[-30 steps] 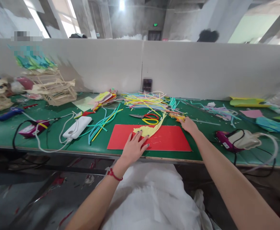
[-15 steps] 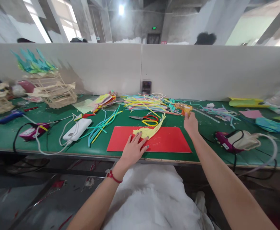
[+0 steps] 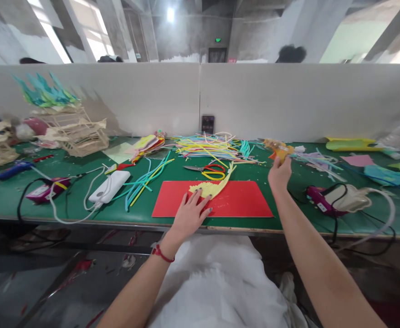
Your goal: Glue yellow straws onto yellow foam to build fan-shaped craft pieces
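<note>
My left hand (image 3: 190, 210) lies flat with its fingers spread, palm down on a red board (image 3: 241, 200). Its fingertips rest on a pale yellow fan-shaped piece (image 3: 205, 187) with long strips trailing to the upper right. Out to the right, my right hand (image 3: 280, 173) is closed around what looks like an orange hot glue gun (image 3: 279, 149), held above the green table. The tool's tip points to the left and is slightly blurred. Scissors (image 3: 213, 172) with red and yellow handles lie just behind the board.
Behind the scissors is a heap of coloured foam-like strips (image 3: 207, 148). Loose teal and yellow strips (image 3: 148, 182) and a white power bank (image 3: 110, 187) with cables lie left. Purple devices (image 3: 48, 189) sit at both sides. A pale framework model (image 3: 80, 132) stands back left before a white partition (image 3: 135, 100).
My right hand has moved to the right and slightly up with the glue gun. My left hand stays in place on the yellow piece. The view has shifted very slightly.
</note>
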Demonstrator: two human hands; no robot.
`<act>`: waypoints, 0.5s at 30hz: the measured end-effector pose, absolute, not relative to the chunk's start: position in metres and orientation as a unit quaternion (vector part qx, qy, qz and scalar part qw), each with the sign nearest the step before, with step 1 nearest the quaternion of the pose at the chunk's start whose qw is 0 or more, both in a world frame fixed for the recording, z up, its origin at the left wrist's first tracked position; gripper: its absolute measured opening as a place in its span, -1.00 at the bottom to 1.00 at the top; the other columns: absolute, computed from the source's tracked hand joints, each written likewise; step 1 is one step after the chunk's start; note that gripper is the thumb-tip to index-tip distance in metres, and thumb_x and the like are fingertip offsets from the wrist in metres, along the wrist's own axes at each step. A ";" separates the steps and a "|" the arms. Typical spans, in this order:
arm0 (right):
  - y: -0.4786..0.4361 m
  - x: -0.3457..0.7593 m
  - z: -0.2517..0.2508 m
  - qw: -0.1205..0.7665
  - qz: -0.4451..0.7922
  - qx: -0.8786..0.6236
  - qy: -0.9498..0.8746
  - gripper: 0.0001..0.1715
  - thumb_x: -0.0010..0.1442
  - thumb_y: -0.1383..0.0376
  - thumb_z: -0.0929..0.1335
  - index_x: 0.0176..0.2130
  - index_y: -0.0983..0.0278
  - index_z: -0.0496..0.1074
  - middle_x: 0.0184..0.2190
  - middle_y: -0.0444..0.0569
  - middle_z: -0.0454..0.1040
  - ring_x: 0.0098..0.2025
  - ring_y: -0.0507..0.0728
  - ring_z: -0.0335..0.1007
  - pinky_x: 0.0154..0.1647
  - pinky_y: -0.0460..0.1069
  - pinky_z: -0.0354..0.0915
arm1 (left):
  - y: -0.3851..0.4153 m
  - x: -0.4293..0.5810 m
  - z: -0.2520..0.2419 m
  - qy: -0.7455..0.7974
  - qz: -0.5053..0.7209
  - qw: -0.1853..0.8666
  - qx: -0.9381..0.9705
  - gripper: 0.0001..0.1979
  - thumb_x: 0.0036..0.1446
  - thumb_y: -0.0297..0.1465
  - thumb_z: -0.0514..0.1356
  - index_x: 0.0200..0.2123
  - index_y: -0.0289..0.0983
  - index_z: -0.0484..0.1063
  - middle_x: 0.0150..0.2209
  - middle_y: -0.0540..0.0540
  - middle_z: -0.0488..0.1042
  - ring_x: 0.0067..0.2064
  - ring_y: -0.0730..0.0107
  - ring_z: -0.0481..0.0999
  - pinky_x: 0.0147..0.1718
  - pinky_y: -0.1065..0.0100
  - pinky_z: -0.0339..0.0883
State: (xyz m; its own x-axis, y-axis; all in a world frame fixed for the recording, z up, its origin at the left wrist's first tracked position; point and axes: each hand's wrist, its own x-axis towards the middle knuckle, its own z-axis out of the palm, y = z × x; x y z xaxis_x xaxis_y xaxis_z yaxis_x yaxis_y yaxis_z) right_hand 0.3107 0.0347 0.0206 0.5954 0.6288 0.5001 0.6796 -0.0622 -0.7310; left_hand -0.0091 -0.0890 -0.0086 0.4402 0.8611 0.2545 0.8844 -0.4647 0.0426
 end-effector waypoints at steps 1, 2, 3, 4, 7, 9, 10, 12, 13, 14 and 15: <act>0.036 0.316 0.023 0.518 -0.025 -0.728 -0.449 -0.56 0.25 0.09 0.11 -0.09 0.33 0.28 -0.25 0.15 0.42 -0.17 0.25 0.36 -0.11 0.17 0.23 | -0.089 -0.009 -0.009 -0.515 -0.122 0.050 -0.847 -0.52 0.30 -0.15 -0.16 0.22 -0.10 0.19 0.29 -0.20 0.13 0.28 0.17 0.15 0.19 0.01 0.02; 0.037 0.321 0.025 0.520 -0.032 -0.725 -0.451 -0.58 0.23 0.08 0.13 -0.10 0.32 0.28 -0.23 0.16 0.42 -0.16 0.25 0.36 -0.10 0.18 0.23 | -0.089 -0.009 -0.009 -0.514 -0.123 0.051 -0.847 -0.52 0.30 -0.15 -0.16 0.22 -0.10 0.19 0.29 -0.20 0.13 0.28 0.16 0.15 0.19 0.01 0.02; 0.037 0.325 0.028 0.525 -0.044 -0.720 -0.452 -0.58 0.22 0.08 0.15 -0.11 0.32 0.29 -0.22 0.18 0.42 -0.15 0.26 0.36 -0.09 0.18 0.23 | -0.089 -0.009 -0.009 -0.514 -0.124 0.052 -0.847 -0.52 0.30 -0.15 -0.16 0.21 -0.11 0.19 0.28 -0.21 0.13 0.28 0.16 0.15 0.19 0.01 0.01; 0.037 0.328 0.031 0.531 -0.056 -0.716 -0.450 -0.59 0.22 0.09 0.16 -0.11 0.33 0.29 -0.21 0.19 0.42 -0.15 0.26 0.36 -0.09 0.19 0.22 | -0.089 -0.009 -0.009 -0.515 -0.124 0.052 -0.847 -0.52 0.30 -0.15 -0.16 0.21 -0.11 0.20 0.28 -0.21 0.13 0.28 0.16 0.15 0.19 0.01 0.01; 0.031 0.326 0.042 0.549 -0.070 -0.708 -0.438 -0.60 0.24 0.13 0.14 -0.11 0.35 0.29 -0.26 0.17 0.42 -0.20 0.25 0.37 -0.12 0.18 0.23 | -0.090 -0.009 -0.008 -0.517 -0.122 0.049 -0.846 -0.52 0.30 -0.15 -0.15 0.21 -0.10 0.21 0.28 -0.20 0.13 0.28 0.16 0.14 0.19 0.00 0.01; 0.022 0.313 0.049 0.553 -0.066 -0.700 -0.447 -0.62 0.24 0.11 0.14 -0.16 0.33 0.30 -0.31 0.14 0.42 -0.26 0.23 0.36 -0.18 0.15 0.23 | -0.090 -0.009 -0.007 -0.516 -0.120 0.047 -0.847 -0.52 0.30 -0.15 -0.14 0.21 -0.10 0.20 0.29 -0.20 0.13 0.28 0.16 0.14 0.19 0.00 0.02; 0.016 0.303 0.051 0.556 -0.062 -0.689 -0.461 -0.61 0.25 0.09 0.13 -0.18 0.32 0.30 -0.33 0.12 0.42 -0.29 0.22 0.35 -0.21 0.13 0.23 | -0.090 -0.008 -0.007 -0.517 -0.119 0.047 -0.846 -0.52 0.30 -0.15 -0.14 0.21 -0.10 0.20 0.28 -0.20 0.14 0.28 0.16 0.14 0.19 0.00 0.02; 0.003 0.277 0.051 0.557 -0.042 -0.671 -0.487 -0.58 0.27 0.05 0.09 -0.22 0.29 0.30 -0.39 0.07 0.40 -0.36 0.17 0.31 -0.29 0.08 0.21 | -0.090 -0.008 -0.006 -0.518 -0.117 0.049 -0.846 -0.53 0.30 -0.16 -0.13 0.21 -0.10 0.21 0.28 -0.21 0.15 0.28 0.15 0.15 0.19 0.00 0.03; -0.004 0.264 0.048 0.549 -0.024 -0.665 -0.506 -0.57 0.27 0.05 0.08 -0.22 0.28 0.29 -0.41 0.04 0.40 -0.39 0.16 0.30 -0.33 0.06 0.20 | -0.090 -0.008 -0.006 -0.519 -0.116 0.050 -0.846 -0.53 0.30 -0.16 -0.13 0.21 -0.10 0.21 0.28 -0.21 0.15 0.28 0.16 0.15 0.19 0.00 0.03; -0.010 0.250 0.043 0.544 -0.007 -0.660 -0.517 -0.56 0.27 0.04 0.07 -0.22 0.27 0.29 -0.43 0.02 0.39 -0.42 0.15 0.28 -0.36 0.04 0.18 | -0.090 -0.008 -0.006 -0.519 -0.115 0.051 -0.845 -0.53 0.29 -0.15 -0.13 0.21 -0.10 0.21 0.28 -0.20 0.15 0.28 0.16 0.15 0.19 0.00 0.03; -0.015 0.237 0.036 0.543 0.013 -0.654 -0.527 -0.54 0.27 0.01 0.06 -0.22 0.26 0.29 -0.43 0.01 0.39 -0.42 0.15 0.28 -0.37 0.03 0.16 | -0.090 -0.008 -0.007 -0.520 -0.114 0.052 -0.845 -0.53 0.29 -0.15 -0.14 0.21 -0.10 0.21 0.28 -0.20 0.14 0.28 0.17 0.15 0.19 0.01 0.03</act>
